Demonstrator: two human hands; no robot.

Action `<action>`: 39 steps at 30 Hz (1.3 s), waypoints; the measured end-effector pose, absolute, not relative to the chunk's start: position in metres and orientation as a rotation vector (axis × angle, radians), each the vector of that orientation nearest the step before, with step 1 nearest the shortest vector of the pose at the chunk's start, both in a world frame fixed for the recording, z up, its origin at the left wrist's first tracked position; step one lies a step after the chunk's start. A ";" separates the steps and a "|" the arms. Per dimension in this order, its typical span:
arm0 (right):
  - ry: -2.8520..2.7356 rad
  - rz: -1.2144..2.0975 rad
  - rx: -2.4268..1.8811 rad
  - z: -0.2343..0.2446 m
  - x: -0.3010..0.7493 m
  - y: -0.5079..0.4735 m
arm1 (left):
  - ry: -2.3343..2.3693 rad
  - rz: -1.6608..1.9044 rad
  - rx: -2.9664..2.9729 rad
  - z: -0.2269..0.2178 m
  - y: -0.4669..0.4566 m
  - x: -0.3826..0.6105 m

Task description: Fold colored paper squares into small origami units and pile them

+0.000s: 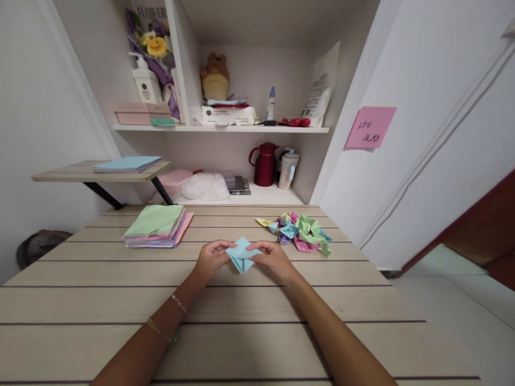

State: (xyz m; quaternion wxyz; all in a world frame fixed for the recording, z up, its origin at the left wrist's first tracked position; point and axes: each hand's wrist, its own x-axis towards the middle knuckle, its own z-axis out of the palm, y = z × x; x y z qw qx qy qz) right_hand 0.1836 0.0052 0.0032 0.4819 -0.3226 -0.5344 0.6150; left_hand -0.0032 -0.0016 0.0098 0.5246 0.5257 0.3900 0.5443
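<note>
A partly folded light blue paper (241, 253) is held just above the wooden table (100, 305), near its middle. My left hand (211, 257) pinches its left side and my right hand (271, 256) pinches its right side, fingers closed on the paper. To the left, beyond my left hand, lies a stack of coloured paper sheets (156, 226) with a green sheet on top. Beyond my right hand sits a pile of folded paper pieces (301, 232) in green, pink, blue and yellow.
A small side shelf (80, 171) with blue sheets juts out at the left. Behind the table, shelves hold a red jug (264, 164), a cup, a plastic bag and bottles. A pink note (370, 127) sticks on the white wall at the right.
</note>
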 end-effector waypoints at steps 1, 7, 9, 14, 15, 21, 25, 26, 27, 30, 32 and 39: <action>-1.317 1.442 -0.814 0.003 0.184 0.006 | 0.887 1.250 1.261 0.010 -0.002 -0.004; -1.355 1.290 -0.890 0.002 0.187 0.008 | 0.877 1.124 1.233 0.011 -0.004 -0.003; -1.366 1.272 -0.892 0.003 0.186 0.008 | 0.980 1.179 1.257 0.011 -0.002 -0.002; -1.280 1.286 -0.830 0.003 0.184 0.008 | 1.031 1.237 1.194 0.009 0.001 0.000; -1.267 1.271 -0.827 0.003 0.184 0.008 | 1.010 1.238 1.161 0.009 0.001 0.001; -1.191 1.155 -0.829 0.004 0.185 0.009 | 0.962 1.215 1.134 0.009 -0.001 0.001; -1.235 1.180 -0.788 0.007 0.184 0.007 | 0.960 1.240 1.167 0.009 -0.001 0.001; -1.271 1.204 -0.778 0.007 0.183 0.006 | 0.958 1.255 1.163 0.009 -0.001 0.001; -1.309 1.223 -0.772 0.007 0.183 0.005 | 0.956 1.272 1.154 0.010 0.000 0.000; -1.399 1.243 -0.782 0.005 0.181 0.004 | 0.957 1.320 1.106 0.009 0.002 -0.001; -1.430 1.250 -0.792 0.003 0.180 0.003 | 0.959 1.336 1.079 0.008 0.002 -0.001; -1.399 1.336 -0.810 0.003 0.180 0.002 | 0.979 1.271 1.179 0.004 0.001 -0.002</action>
